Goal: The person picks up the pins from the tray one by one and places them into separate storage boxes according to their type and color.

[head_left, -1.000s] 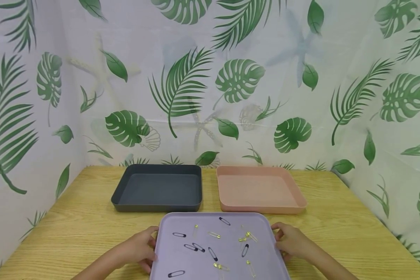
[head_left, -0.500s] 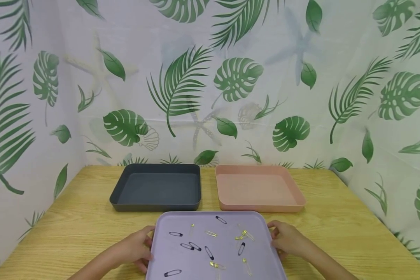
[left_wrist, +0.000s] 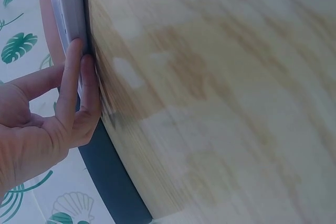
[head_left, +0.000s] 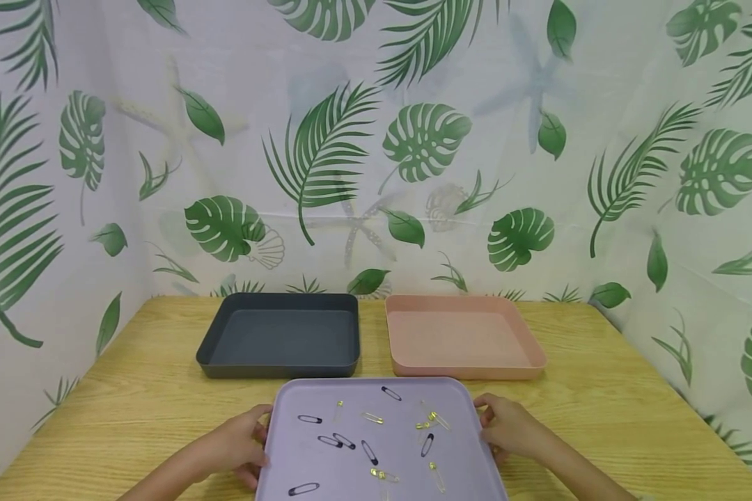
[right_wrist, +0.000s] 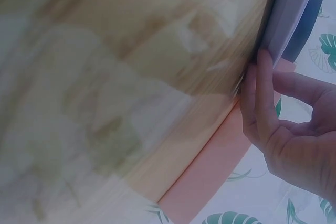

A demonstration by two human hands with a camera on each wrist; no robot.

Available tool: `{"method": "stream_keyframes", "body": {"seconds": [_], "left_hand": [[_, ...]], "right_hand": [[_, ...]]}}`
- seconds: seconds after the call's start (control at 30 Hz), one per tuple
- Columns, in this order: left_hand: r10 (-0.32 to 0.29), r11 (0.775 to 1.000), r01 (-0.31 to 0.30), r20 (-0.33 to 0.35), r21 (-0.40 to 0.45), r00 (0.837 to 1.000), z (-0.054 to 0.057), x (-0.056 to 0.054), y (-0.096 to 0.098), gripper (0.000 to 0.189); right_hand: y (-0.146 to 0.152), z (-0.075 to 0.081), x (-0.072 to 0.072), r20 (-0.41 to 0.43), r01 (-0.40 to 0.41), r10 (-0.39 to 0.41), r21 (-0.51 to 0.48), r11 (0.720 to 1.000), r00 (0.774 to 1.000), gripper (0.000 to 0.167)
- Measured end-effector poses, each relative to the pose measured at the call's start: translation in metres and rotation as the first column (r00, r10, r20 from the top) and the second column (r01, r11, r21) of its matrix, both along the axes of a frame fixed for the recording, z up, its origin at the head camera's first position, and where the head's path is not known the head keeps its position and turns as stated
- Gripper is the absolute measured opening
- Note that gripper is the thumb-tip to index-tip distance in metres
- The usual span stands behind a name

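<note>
A lavender tray [head_left: 335,474] lies at the front of the table, its near edge cut off by the head view. Several black safety pins [head_left: 369,452] and gold safety pins [head_left: 372,418] are scattered over it, some overlapping. My left hand [head_left: 238,444] grips the tray's left side, and my right hand [head_left: 509,426] grips its right side. In the left wrist view, fingers [left_wrist: 68,90] press against the tray's outer wall [left_wrist: 73,9]. The right wrist view likewise has fingers [right_wrist: 266,95] on the outer wall [right_wrist: 289,11]. Both thumbs are partly hidden.
Behind the lavender tray stand two deeper trays, a dark grey one [head_left: 278,371] at left and a pink one [head_left: 466,373] at right. They sit side by side on the wooden table [head_left: 100,424]. A leaf-patterned cloth [head_left: 351,229] hangs behind and along both sides.
The lavender tray, with its pins, has slid slightly left, both hands moving along with it. The grey and pink trays stay put; the head view has shifted a little.
</note>
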State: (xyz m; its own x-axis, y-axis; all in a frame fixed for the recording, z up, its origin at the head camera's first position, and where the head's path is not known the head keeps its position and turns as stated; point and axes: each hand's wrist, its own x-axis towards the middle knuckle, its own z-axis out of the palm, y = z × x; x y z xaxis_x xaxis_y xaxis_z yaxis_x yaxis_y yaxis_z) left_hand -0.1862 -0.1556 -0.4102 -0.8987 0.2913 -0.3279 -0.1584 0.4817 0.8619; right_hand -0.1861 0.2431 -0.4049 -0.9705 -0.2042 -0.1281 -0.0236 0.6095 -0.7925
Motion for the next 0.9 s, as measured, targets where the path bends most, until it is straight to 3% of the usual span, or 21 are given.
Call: {"method": "stream_keyframes", "body": {"seconds": [0.23,0.5,0.9], "left_hand": [[0.018,0.999,-0.017,0.020,-0.037,1.000,0.0025,-0.0010,0.0005,0.072],[0.011,1.000,-0.011,-0.004,0.004,1.000,0.0042,0.0002,0.0001,0.072],[0.015,0.999,-0.015,0.015,-0.033,1.000,0.0029,-0.0038,0.0000,0.072]], "right_hand": [[-0.0023,-0.0001,-0.0003,-0.003,0.019,-0.019,0.005,1.000,1.000,0.042],[-0.0037,-0.0002,-0.0013,0.005,0.058,-0.058,0.016,0.998,0.998,0.046],[-0.0042,-0.0010,-0.0005,0.004,0.053,-0.053,0.022,0.998,0.999,0.043]]}}
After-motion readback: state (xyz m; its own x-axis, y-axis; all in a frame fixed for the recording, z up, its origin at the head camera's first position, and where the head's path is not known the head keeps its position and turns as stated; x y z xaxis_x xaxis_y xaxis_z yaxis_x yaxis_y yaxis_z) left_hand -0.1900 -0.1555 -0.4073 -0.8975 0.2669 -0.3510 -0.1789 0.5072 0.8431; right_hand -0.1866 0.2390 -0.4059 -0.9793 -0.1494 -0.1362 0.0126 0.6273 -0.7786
